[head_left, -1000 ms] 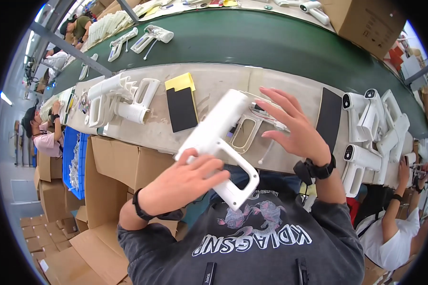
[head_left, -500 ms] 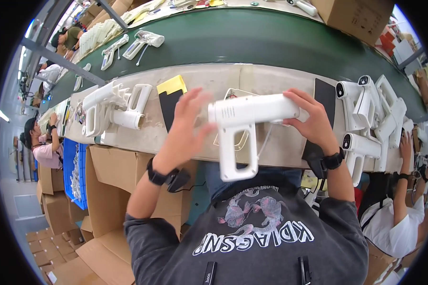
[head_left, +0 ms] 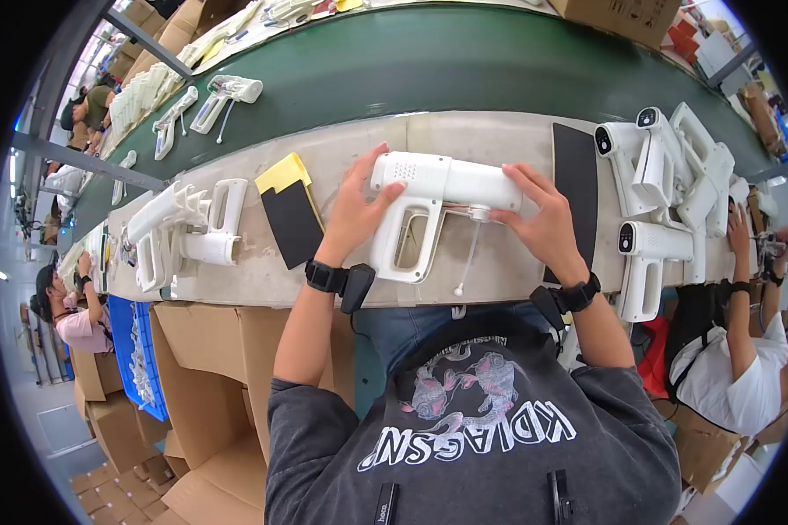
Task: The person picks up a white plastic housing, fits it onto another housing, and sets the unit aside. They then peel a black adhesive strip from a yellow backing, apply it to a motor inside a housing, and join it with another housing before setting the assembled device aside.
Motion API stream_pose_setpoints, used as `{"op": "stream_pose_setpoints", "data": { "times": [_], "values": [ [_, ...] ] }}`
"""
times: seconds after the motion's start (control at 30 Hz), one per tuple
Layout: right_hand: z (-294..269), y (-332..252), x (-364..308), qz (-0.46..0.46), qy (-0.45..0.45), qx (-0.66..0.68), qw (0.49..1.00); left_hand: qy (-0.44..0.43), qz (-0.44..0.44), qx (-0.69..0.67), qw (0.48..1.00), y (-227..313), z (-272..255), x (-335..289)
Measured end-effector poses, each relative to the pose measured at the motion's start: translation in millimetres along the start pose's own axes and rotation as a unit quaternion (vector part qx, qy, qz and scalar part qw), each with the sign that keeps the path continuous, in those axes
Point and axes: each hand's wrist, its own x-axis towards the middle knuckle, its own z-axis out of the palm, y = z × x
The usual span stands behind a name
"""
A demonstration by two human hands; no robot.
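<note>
A white pistol-shaped spray gun (head_left: 442,182) lies sideways over the bench in front of me, with a looped handle and a thin white tube (head_left: 469,254) hanging from its underside, ball-tipped. At the vented rear end, my left hand (head_left: 357,210) is closed around the body, its thumb near the top of the handle. My right hand (head_left: 543,217) grips the barrel's other end from the right, fingers over the top and thumb below. Reddish wires show in a gap under the barrel, between handle and tube.
Black pads (head_left: 291,226) flank the work area, a yellow sheet (head_left: 282,171) by the left one. White gun shells (head_left: 171,219) stand left; finished-looking guns (head_left: 648,241) are piled right. A green conveyor (head_left: 394,66) runs behind. Cardboard boxes (head_left: 203,367) and a blue crate (head_left: 138,350) sit lower left; co-workers flank me.
The spray gun has moved away from my body and turned so that its tube and wires show more. My left hand, off it before, now grips the rear end.
</note>
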Motion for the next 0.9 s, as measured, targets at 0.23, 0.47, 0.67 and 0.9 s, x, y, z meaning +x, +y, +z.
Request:
{"op": "stream_pose_setpoints", "data": {
  "times": [0.23,0.47,0.67,0.9],
  "values": [
    [10.1,9.4,-5.7,0.002,0.006,-0.022,1.0,-0.03,0.008,0.063,0.998,3.2,0.0,2.7],
    [-3.4,3.4,-4.4,0.015,-0.012,-0.03,0.999,-0.058,0.002,0.071,0.996,2.9,1.5,-1.7],
    [11.3,18.5,-16.6,0.012,-0.028,-0.064,0.997,-0.061,0.008,0.073,0.995,-1.2,7.6,-8.0],
    [-5.3,26.8,2.9,0.077,-0.118,0.067,0.988,-0.163,-0.064,0.037,0.984,-9.0,1.8,7.9]
  ]
}}
